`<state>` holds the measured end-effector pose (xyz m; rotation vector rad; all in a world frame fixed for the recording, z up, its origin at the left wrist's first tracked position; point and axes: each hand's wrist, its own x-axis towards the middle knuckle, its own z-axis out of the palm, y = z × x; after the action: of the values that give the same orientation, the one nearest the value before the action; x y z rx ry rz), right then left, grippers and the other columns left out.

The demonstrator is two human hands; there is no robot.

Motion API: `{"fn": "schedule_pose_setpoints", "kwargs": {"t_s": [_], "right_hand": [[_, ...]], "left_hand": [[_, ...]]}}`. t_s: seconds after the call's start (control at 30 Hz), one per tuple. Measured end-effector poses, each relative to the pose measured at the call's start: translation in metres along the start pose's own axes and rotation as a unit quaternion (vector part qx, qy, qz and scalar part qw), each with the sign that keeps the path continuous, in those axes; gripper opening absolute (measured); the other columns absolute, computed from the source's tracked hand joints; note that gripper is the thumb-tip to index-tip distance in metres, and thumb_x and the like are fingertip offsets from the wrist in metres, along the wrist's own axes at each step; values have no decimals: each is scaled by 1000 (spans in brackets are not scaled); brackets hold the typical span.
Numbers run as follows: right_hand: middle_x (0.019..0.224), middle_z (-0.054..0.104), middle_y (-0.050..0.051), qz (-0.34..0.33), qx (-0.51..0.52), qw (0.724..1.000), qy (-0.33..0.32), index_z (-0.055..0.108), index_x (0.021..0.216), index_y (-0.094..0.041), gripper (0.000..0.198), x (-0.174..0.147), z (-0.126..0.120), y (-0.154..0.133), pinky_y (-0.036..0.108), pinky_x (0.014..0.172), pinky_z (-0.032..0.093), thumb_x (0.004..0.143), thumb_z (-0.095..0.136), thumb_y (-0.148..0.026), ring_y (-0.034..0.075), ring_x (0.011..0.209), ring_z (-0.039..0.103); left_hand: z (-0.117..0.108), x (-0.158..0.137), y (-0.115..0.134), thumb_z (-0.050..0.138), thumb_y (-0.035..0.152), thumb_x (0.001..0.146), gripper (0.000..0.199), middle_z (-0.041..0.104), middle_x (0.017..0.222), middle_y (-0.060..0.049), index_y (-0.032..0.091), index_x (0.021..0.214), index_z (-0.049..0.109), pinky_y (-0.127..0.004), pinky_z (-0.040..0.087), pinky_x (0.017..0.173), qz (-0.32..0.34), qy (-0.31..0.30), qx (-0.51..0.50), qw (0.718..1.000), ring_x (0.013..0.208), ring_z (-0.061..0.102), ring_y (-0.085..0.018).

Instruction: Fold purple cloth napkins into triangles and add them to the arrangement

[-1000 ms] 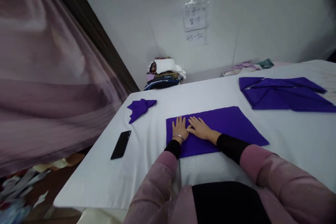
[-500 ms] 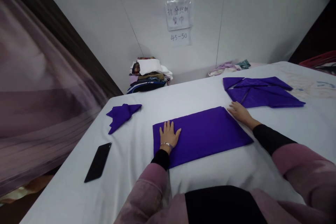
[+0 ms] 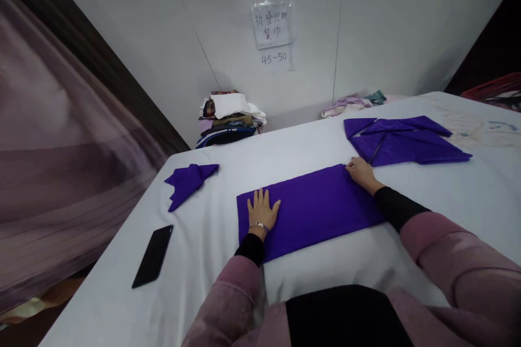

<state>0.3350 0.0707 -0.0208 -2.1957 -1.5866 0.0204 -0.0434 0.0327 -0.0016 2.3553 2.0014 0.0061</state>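
A purple cloth napkin (image 3: 311,214), folded into a rectangle, lies on the white-covered table (image 3: 211,276) in front of me. Flat on its left end rests my left hand (image 3: 261,211), fingers spread, with a bracelet at the wrist. At the far right corner my right hand (image 3: 362,173) is closed, thumb and fingertips pinching the napkin's edge. My right forearm hides part of its right edge. To the left lies a smaller purple napkin folded into a pointed shape (image 3: 190,181).
A black phone (image 3: 153,256) lies near the left edge. More purple napkins (image 3: 411,143) are spread at the far right. Behind the table stand a stack of folded cloths (image 3: 232,119) and a loose cloth pile (image 3: 350,105). Handwritten paper signs (image 3: 272,32) hang on the wall.
My right hand has moved slightly left onto the napkin's far right corner and closed on it. The left hand stays flat in place.
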Motion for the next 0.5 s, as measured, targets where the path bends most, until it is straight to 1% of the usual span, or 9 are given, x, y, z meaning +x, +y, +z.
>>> {"fn": "schedule_pose_setpoints", "kwargs": {"t_s": [0.1,0.17,0.37,0.5], "right_hand": [[119,59,11,-11,10,1000,16,63,73,-19,18,2,1,0,36,93,39,80,47,-24,24,115,49],[121,58,11,-19,15,999,22,63,74,-19,17,6,2,-1,36,96,37,80,47,-24,24,118,47],[113,61,11,-24,18,999,17,61,67,-19,17,12,8,-3,38,93,39,78,48,-23,25,113,49],[110,62,10,-26,15,999,11,61,67,-20,19,11,11,-1,38,90,39,79,48,-26,25,110,50]], "left_hand": [[0,0,0,15,61,89,72,22,152,-9,16,143,28,-51,14,112,-4,3,1,1000,140,14,-27],[0,-1,1,16,61,89,72,22,152,-9,15,143,28,-50,14,113,-11,3,-1,1000,140,14,-26],[0,-2,2,15,62,88,74,23,152,-8,13,143,28,-53,14,112,-26,6,-7,1000,140,15,-26],[2,-2,1,16,64,87,77,23,151,-9,12,142,28,-54,14,111,-39,13,-7,999,140,16,-27]]}}
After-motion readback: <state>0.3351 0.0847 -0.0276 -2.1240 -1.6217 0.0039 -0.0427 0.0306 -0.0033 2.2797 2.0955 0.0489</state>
